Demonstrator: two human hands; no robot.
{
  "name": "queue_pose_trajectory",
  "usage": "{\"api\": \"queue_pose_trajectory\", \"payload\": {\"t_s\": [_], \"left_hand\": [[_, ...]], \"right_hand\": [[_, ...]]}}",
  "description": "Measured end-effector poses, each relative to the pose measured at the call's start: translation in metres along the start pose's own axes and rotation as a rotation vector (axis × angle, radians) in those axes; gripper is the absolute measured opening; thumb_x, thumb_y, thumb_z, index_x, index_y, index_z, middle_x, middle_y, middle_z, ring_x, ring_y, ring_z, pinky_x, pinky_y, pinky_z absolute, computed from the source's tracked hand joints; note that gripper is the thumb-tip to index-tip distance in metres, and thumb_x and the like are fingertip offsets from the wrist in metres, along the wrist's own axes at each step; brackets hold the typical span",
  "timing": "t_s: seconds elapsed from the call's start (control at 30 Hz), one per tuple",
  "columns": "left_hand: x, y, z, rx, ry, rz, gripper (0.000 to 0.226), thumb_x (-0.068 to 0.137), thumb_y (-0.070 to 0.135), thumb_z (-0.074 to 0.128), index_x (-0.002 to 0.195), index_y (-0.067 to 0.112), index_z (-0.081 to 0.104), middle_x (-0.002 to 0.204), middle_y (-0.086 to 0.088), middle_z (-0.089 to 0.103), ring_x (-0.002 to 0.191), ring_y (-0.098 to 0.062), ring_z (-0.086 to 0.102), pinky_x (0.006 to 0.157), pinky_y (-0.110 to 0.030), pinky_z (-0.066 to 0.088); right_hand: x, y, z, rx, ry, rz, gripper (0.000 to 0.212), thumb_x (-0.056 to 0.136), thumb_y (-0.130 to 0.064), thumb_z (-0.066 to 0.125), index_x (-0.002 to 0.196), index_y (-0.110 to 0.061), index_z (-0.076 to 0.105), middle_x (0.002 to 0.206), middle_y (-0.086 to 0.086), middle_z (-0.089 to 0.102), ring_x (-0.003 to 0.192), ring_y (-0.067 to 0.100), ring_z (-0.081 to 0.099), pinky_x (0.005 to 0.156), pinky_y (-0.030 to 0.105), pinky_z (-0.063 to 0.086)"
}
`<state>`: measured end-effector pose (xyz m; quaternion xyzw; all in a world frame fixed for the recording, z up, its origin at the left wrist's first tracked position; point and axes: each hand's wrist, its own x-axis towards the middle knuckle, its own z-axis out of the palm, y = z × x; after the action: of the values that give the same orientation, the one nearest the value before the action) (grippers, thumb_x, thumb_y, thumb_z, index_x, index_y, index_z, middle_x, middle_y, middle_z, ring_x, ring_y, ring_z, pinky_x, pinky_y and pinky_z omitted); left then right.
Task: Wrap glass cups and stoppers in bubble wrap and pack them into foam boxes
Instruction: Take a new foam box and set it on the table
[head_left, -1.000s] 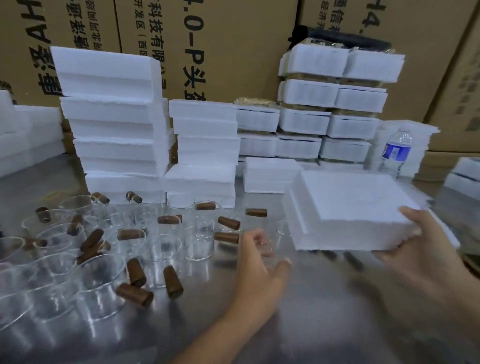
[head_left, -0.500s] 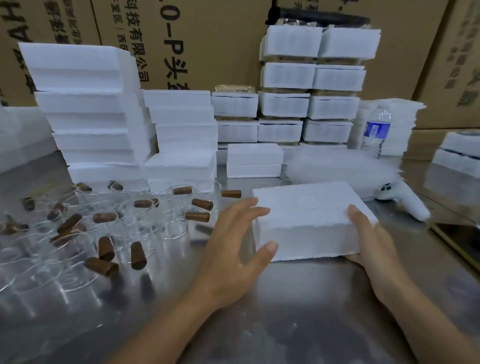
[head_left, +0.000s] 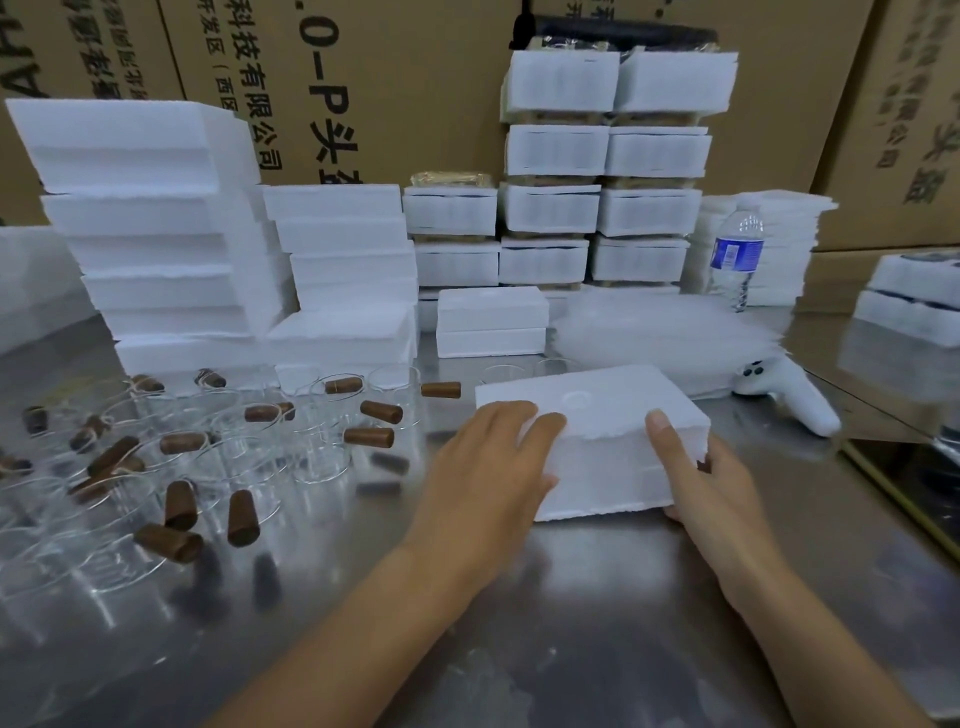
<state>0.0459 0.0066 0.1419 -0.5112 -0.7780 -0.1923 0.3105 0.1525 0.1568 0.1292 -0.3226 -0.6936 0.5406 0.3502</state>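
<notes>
Steel desk (head_left: 571, 623) bears the foam box (head_left: 613, 410), gripped at its ends by the left hand (head_left: 483, 478) and right hand (head_left: 711, 483). Glass cups (head_left: 249, 467) and stoppers (head_left: 369, 436) lie scattered to its left.

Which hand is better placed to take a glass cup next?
Left, probably: the left hand holds the foam box side nearest the glass cups; the right hand holds the far side.
</notes>
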Motion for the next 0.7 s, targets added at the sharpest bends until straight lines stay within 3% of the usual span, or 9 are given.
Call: {"api": "queue_pose_trajectory", "payload": {"t_s": [0.07,0.17,0.33,0.43,0.5,0.57,0.63,0.7], "left_hand": [[0.0,-0.001,-0.001,0.049,0.01,0.013,0.054,0.054,0.023,0.092,0.103,0.011,0.072,0.1,-0.007,0.071,0.091,-0.024,0.069,0.053,-0.027,0.053],[-0.001,-0.003,-0.003,0.093,0.022,0.06,0.054,0.053,0.027,0.092,0.101,0.013,0.073,0.1,-0.005,0.071,0.091,-0.022,0.069,0.05,-0.024,0.05],[-0.002,-0.008,-0.007,-0.007,0.048,0.067,0.057,0.049,0.018,0.094,0.101,0.01,0.072,0.097,-0.007,0.07,0.086,-0.023,0.069,0.043,-0.026,0.049],[-0.006,-0.009,-0.007,0.021,0.085,0.063,0.054,0.055,0.018,0.092,0.104,0.008,0.071,0.1,-0.008,0.07,0.09,-0.023,0.069,0.047,-0.026,0.051],[-0.009,-0.009,-0.008,0.0,0.123,0.009,0.051,0.064,0.017,0.087,0.11,0.006,0.068,0.105,-0.009,0.069,0.094,-0.024,0.069,0.054,-0.029,0.054],[-0.012,-0.011,-0.011,-0.151,0.163,-0.11,0.047,0.076,0.017,0.078,0.119,0.005,0.061,0.113,-0.009,0.064,0.101,-0.023,0.064,0.065,-0.029,0.054],[-0.017,-0.012,-0.016,-0.373,0.187,-0.274,0.041,0.086,0.024,0.066,0.124,0.017,0.051,0.117,0.004,0.054,0.1,-0.004,0.052,0.076,-0.009,0.041],[-0.024,-0.012,-0.018,-0.517,0.224,-0.419,0.034,0.086,0.032,0.062,0.113,0.036,0.043,0.11,0.016,0.048,0.096,0.009,0.045,0.076,0.001,0.034]], "right_hand": [[-0.001,0.0,0.001,-0.014,0.004,-0.005,0.075,0.05,-0.079,0.051,0.101,-0.026,0.059,0.096,-0.007,0.065,0.086,0.009,0.062,0.084,0.039,0.052],[-0.001,0.0,0.002,-0.004,0.012,-0.02,0.069,0.052,-0.076,0.054,0.098,-0.025,0.061,0.089,-0.006,0.066,0.077,0.008,0.061,0.069,0.03,0.048],[-0.002,0.004,0.001,0.005,0.045,-0.029,0.065,0.051,-0.074,0.057,0.093,-0.025,0.061,0.085,-0.008,0.064,0.075,0.009,0.06,0.066,0.029,0.046],[-0.001,0.006,0.001,-0.006,0.047,-0.04,0.068,0.054,-0.072,0.059,0.099,-0.02,0.059,0.09,-0.004,0.063,0.079,0.014,0.06,0.069,0.03,0.045],[0.001,0.009,0.002,-0.016,0.047,-0.037,0.063,0.062,-0.069,0.06,0.105,-0.022,0.056,0.099,-0.004,0.061,0.088,0.017,0.061,0.074,0.03,0.046],[0.003,0.011,0.002,-0.026,0.06,-0.036,0.05,0.071,-0.064,0.06,0.103,-0.025,0.056,0.097,-0.009,0.059,0.086,0.01,0.059,0.067,0.025,0.042],[0.007,0.014,0.001,-0.028,0.075,-0.027,0.038,0.081,-0.057,0.058,0.1,-0.025,0.056,0.096,-0.012,0.057,0.084,0.002,0.055,0.065,0.025,0.04],[0.01,0.017,0.0,-0.018,0.088,-0.007,0.027,0.087,-0.044,0.059,0.103,-0.022,0.055,0.098,-0.007,0.057,0.084,0.007,0.055,0.07,0.029,0.039]]}}
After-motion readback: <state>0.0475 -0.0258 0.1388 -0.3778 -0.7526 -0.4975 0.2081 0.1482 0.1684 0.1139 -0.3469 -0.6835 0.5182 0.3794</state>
